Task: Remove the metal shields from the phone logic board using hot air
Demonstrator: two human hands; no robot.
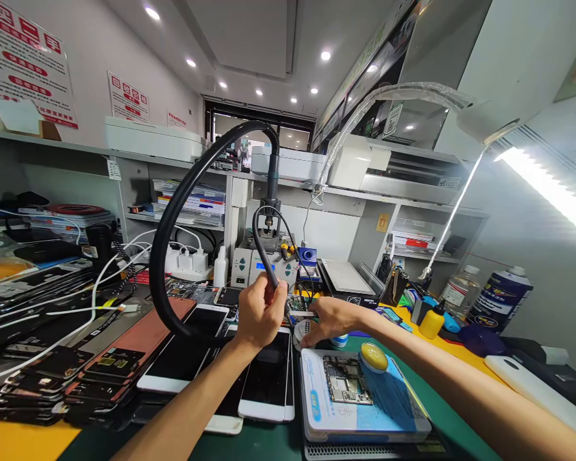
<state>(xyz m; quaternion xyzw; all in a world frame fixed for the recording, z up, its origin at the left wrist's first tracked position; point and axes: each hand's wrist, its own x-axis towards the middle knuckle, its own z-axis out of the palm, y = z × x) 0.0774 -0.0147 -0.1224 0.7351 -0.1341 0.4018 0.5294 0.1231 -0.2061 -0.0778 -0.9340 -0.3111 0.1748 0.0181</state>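
My left hand (263,312) is closed around a soldering iron (270,276), whose thin black cable loops up behind it. The iron's lower end points down beside a small round white tin (303,334). From the right, my right hand (335,318) reaches across, its thumb and fingers curved around that tin's right side. Nearer to me, a bare circuit board (348,380) and an open tin of yellow paste (374,357) sit on a blue and white box (317,416). Behind the hands, another circuit board (296,303) is partly hidden.
White phones (266,384) and stacked phone parts (110,365) crowd the left. A thick black hose (160,237) arches over them. Behind stands a control station (249,266). A spray can (502,298), a yellow bottle (432,321) and a lit lamp (547,186) are at the right.
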